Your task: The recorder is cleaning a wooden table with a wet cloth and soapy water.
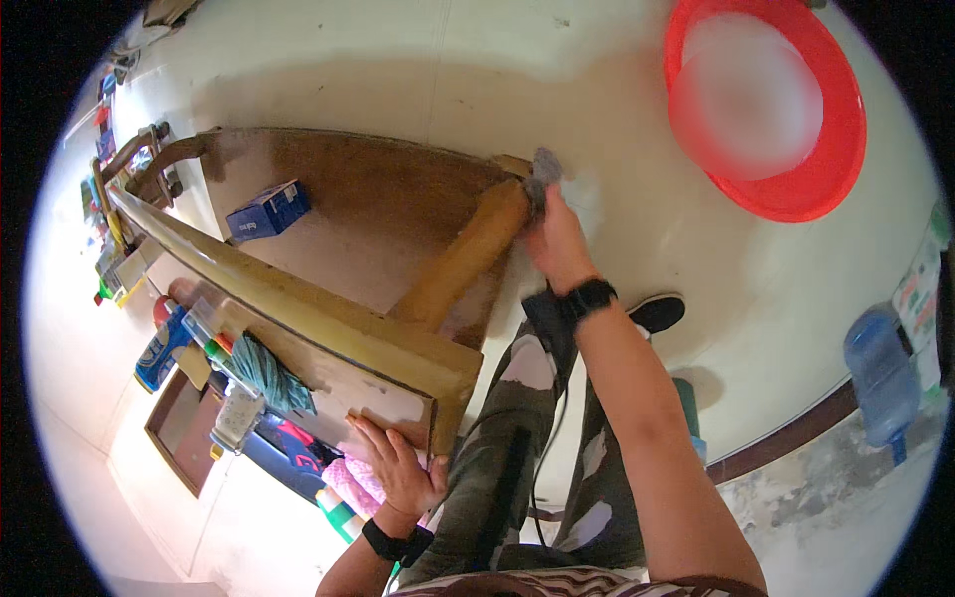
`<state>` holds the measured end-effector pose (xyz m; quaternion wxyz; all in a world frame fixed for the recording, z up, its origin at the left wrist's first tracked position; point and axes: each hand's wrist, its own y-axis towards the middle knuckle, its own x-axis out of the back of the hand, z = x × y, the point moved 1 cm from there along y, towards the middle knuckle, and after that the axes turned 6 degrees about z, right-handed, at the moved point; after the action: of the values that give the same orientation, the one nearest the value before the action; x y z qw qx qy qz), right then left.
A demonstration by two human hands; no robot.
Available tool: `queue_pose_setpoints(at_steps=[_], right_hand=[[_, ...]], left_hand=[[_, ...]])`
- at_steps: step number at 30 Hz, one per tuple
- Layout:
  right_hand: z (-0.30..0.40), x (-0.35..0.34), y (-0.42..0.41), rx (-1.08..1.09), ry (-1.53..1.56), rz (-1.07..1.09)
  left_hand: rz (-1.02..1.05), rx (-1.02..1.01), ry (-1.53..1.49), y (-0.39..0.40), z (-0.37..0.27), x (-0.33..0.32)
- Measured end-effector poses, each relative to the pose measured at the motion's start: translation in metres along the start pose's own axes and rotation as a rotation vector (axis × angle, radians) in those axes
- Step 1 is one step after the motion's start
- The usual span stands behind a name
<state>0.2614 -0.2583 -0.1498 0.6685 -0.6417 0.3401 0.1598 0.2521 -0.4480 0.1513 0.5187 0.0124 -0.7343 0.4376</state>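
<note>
A wooden table [298,295] with a lower shelf and yellowish-brown legs stands before me. My right hand [553,239] holds a grey cloth [545,175] against the lower end of the table's near leg [462,257]. Its fingers are partly hidden by the cloth. My left hand [399,466] rests on the corner of the tabletop with its fingers apart, holding nothing. A crumpled teal cloth [270,373] lies on the tabletop beyond that hand. On the lower shelf sits a blue box [268,210].
A red basin [839,157], its inside blurred, is on the floor at the upper right. A blue water jug [880,366] stands by the stained wall at the right. Bottles, a cup [237,418] and packages crowd the tabletop. A black cable [539,470] hangs by my legs.
</note>
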Motion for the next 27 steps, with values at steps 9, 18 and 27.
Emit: queue_pose_setpoints(at_steps=[9,18,27], right_hand=[[0.023,0.005,0.033,0.020,-0.739,-0.065],[0.051,-0.041,0.028,-0.205,-1.601,0.698],[0.076,-0.011,0.048,-0.220,-1.807,0.170]], left_hand=[[-0.191,-0.045,-0.128,-0.002,0.001,-0.027],[-0.257,-0.017,-0.126,-0.015,0.004,-0.033],[-0.232,0.019,-0.088,-0.013,0.000,-0.042]])
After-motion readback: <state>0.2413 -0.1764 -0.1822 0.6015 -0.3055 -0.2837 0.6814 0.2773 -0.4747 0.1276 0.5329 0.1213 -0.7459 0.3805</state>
